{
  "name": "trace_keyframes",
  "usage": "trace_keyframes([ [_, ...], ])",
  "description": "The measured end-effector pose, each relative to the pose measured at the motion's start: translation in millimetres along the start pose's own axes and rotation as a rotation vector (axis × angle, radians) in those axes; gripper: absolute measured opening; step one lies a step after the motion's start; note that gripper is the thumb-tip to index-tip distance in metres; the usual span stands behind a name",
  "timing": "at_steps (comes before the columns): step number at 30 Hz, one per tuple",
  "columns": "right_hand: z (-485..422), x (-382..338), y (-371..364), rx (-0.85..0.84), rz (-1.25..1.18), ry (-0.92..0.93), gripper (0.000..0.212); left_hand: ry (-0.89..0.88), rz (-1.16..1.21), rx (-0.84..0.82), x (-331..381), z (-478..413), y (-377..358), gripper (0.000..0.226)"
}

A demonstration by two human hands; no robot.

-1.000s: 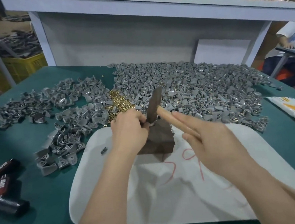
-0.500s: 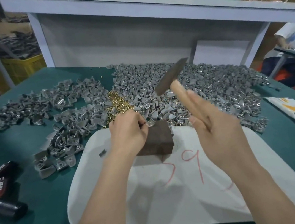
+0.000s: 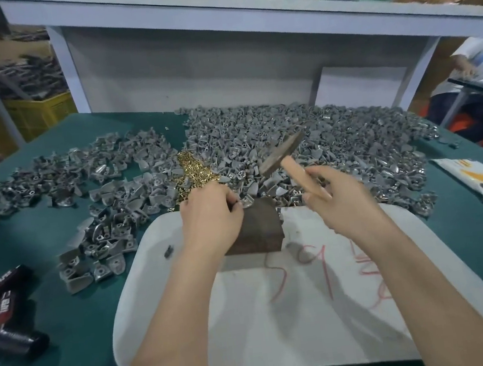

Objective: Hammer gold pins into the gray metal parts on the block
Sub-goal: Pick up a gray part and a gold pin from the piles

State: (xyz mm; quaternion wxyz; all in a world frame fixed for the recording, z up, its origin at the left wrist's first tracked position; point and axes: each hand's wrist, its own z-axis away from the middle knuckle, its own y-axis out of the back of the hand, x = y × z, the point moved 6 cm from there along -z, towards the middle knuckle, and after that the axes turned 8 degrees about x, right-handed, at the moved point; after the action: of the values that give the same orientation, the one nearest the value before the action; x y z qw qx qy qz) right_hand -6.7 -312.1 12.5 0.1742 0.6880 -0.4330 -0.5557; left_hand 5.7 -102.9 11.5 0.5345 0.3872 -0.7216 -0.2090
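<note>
**Hammer in the air over block, part pinched in place**

Dark block stands on the far end of a white board with red scribbles; the board lies on the green table. The left hand rests against the block's left side, fingers curled, pinching a gray part at the block's top edge. Pin itself is too small to make out. The right hand is wrapped round the wooden handle of the hammer. Its head is tilted, in the air above and right of the block, clear of the part. The gold pins are heaped just behind the left hand. A big heap of loose parts lies behind the block, with a smaller spread to the left. One stray dark bit lies on the board near the left wrist. Black tubes at the far left, printed packet at the right.
</note>
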Motion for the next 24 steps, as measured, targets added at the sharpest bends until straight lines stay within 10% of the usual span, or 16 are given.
trace_keyframes([
  [8, -3, 13, -14, -0.014, 0.219, 0.020, 0.035, -0.013, 0.013, 0.001, 0, -2, -2, 0.008],
  [11, -1, -18, -8, 0.123, 0.036, 0.162, 0.037, -0.036, 0.120, 0.018, 3, -3, -1, 0.007],
  [17, -19, -64, -50, -0.123, -0.254, 0.131, 0.010, -0.006, 0.352, 0.054, 1, -3, 0, 0.014],
  [20, -53, -58, -33, 0.148, -0.287, -0.053, 0.040, 0.093, 0.437, 0.205, -11, -7, 7, 0.024],
  [24, -72, -64, -48, 0.031, 0.164, -0.094, 0.081, 0.281, 0.645, 0.407, -29, -10, 19, 0.021],
])
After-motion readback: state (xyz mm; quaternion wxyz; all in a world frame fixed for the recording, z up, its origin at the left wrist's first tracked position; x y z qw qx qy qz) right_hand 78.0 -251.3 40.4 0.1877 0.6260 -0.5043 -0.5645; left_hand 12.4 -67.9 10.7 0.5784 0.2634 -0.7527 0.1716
